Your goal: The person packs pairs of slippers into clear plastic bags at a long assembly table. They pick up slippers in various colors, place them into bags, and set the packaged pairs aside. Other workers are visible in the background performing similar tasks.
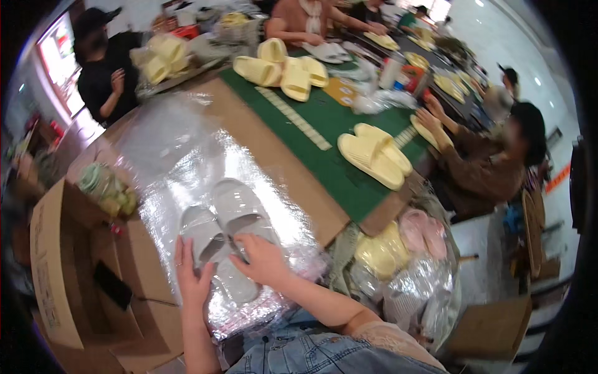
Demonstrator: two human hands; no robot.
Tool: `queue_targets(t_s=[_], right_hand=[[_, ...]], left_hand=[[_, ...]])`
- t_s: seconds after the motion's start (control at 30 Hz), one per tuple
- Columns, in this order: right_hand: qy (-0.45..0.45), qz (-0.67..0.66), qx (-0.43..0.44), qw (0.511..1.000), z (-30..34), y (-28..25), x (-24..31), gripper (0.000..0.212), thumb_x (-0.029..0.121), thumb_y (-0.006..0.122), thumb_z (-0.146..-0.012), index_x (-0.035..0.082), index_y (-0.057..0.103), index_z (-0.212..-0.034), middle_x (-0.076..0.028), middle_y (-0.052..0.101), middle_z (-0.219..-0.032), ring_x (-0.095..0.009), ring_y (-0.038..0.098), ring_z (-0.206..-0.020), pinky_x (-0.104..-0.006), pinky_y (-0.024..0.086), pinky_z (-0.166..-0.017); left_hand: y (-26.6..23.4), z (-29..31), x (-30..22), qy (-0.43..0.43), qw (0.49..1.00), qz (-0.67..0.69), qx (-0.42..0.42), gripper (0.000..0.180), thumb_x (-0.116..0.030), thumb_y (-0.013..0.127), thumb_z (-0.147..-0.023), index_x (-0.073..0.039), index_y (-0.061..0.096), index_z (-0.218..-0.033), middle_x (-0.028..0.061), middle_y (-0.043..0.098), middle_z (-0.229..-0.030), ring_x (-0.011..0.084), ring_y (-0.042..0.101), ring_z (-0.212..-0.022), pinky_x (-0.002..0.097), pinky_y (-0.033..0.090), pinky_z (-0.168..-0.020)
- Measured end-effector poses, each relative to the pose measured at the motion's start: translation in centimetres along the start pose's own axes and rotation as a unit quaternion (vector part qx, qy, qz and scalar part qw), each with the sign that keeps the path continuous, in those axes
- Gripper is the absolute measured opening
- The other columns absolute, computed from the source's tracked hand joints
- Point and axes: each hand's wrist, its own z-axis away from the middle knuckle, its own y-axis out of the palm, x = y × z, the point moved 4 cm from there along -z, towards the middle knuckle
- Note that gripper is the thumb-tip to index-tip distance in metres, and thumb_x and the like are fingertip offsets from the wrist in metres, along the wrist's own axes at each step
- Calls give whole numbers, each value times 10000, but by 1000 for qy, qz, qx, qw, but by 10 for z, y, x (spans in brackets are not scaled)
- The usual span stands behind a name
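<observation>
A pair of grey slippers point(240, 202) lies side by side on a stack of clear plastic bags point(180, 162), toes pointing away from me. My left hand point(192, 274) rests along the outer edge of the left slipper, its fingers stretched and its thumb apart. Over the inner side of the pair lies my right hand point(261, 258), touching the slippers near the strap, with fingers slightly bent and thumb spread. Part of the right slipper's heel is hidden under that hand.
An open cardboard box point(56, 262) stands at my left beside a lidded jar point(93, 181). Yellow slippers point(374, 156) sit on a green mat point(311, 124). At right, bagged slippers point(405, 287) fill a sack. A co-worker point(498, 162) handles a yellow slipper; other people work farther back.
</observation>
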Motion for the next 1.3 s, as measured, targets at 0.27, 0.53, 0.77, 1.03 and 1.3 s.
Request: queue_targets(t_s=[0.27,0.53,0.77,1.03,1.3], right_hand=[[73,25,68,995,-4,-7,11,452,331,760,-834,68,608,-1168,-89,638,-869,-292,650,-801,-402,515,-689],[74,34,55,995,-2,4,2,460,291,805,-788,89,623,-1159,-45,592,-790,-229,599,-673,-372,478,-596],[81,28,71,994,0,1,3,480,243,825,-766,57,614,-1155,-71,600,-840,-207,581,-658,-355,480,-582],[105,43,113,987,11,3,-17,516,216,849,-712,23,601,-1122,-115,623,-847,-276,610,-699,-381,489,-617],[90,40,151,984,-15,2,2,488,169,869,-688,62,610,-1086,-56,584,-759,-215,544,-571,-353,446,-526]], left_hand=[[-8,-2,-1,13,998,-53,23,721,-276,764,-828,-107,474,-1466,237,320,-1575,422,320,-1444,479,304,-1166],[-11,-4,2,36,998,-42,8,734,-328,749,-844,-139,447,-1486,239,296,-1586,451,354,-1420,492,320,-1151],[-12,3,1,-12,998,-51,45,758,-429,717,-874,-192,405,-1523,225,239,-1613,450,298,-1449,515,298,-1154],[-13,-3,4,-39,997,5,72,793,-464,740,-853,-155,424,-1511,218,271,-1602,454,308,-1442,538,317,-1129],[-12,0,18,-53,996,-1,66,710,-330,813,-787,-75,540,-1391,271,349,-1549,451,359,-1422,539,323,-1124]])
